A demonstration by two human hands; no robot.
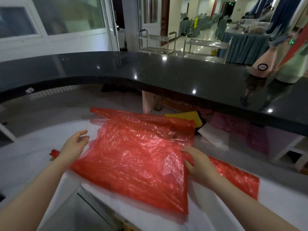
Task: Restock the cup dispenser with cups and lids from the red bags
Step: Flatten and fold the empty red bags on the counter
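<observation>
Both hands work the flat red bag at centre frame: right hand presses it with fingers spread, left hand (fingers loosely curled) at its edge, probably smoothing it.

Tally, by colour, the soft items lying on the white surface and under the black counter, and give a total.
Red: 1, the red plastic bag
Yellow: 1, the yellow item
Purple: 1, the purple cloth
Total: 3
</observation>
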